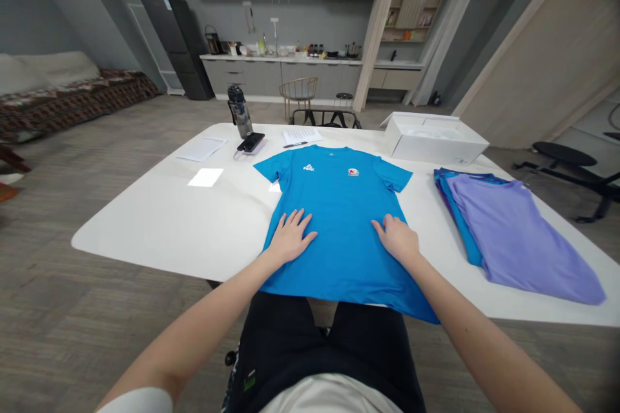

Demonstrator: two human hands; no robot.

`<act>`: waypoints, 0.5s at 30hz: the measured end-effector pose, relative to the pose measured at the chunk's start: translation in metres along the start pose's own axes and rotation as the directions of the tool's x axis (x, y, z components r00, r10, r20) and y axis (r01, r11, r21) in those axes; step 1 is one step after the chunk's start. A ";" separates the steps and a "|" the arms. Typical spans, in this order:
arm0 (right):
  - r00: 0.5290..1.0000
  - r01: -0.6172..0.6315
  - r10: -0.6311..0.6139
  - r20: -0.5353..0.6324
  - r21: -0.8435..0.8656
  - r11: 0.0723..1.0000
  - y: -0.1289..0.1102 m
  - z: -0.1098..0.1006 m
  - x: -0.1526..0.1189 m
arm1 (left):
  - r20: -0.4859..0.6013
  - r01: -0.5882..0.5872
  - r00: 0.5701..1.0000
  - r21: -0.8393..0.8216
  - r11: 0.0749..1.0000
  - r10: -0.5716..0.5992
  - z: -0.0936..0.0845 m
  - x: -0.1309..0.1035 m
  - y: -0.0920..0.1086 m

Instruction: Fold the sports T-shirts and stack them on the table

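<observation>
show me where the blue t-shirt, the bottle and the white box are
Blue t-shirt (pixel 340 226): head view, middle of its front
Bottle (pixel 241 114): head view, on its body
White box (pixel 430 148): head view, its near side

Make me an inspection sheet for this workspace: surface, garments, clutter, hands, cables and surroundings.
Surface: white table, bright reflections on it.
Garments: blue T-shirt spread front up, hem at the near edge; garment pile to the right.
Clutter: bottle, phone, papers, pen, white box.
Hands: left hand flat on the shirt; right hand on it, grip unclear.
Cables: pale cable beside the phone.
Surroundings: sofa, fridge, kitchen counter.
</observation>
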State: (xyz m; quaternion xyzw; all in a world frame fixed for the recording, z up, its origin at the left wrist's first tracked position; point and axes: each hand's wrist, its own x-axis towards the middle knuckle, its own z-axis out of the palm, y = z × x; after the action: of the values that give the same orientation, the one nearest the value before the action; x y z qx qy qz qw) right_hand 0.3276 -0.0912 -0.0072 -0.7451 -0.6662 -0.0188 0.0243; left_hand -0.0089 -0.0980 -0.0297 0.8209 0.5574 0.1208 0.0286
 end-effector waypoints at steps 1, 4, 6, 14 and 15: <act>1.000 -0.019 0.019 0.013 0.003 1.000 0.000 -0.001 0.004 | -0.012 -0.004 1.000 -0.014 1.000 0.004 -0.001 0.005 -0.001; 0.997 0.045 -0.040 -0.070 0.067 0.997 -0.010 -0.003 0.030 | -0.060 0.014 0.998 -0.060 0.998 -0.017 -0.005 0.042 -0.009; 0.982 0.109 -0.085 -0.167 0.139 0.984 -0.021 -0.003 0.056 | -0.106 0.073 0.991 -0.064 0.995 -0.079 -0.008 0.076 -0.021; 0.973 -0.058 0.127 -0.190 0.333 0.941 -0.004 0.014 0.176 | -0.195 0.396 0.892 -0.093 0.913 -0.407 -0.020 0.182 -0.120; 0.976 -0.074 0.135 -0.169 0.327 0.942 0.004 0.016 0.189 | -0.174 0.405 0.893 -0.090 0.910 -0.415 -0.022 0.191 -0.132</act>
State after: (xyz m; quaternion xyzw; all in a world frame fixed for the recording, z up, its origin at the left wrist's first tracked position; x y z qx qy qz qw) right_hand 0.3526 0.0965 -0.0114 -0.7606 -0.6146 0.0199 0.2082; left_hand -0.0670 0.1257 -0.0008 0.6687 0.7148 0.2036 0.0216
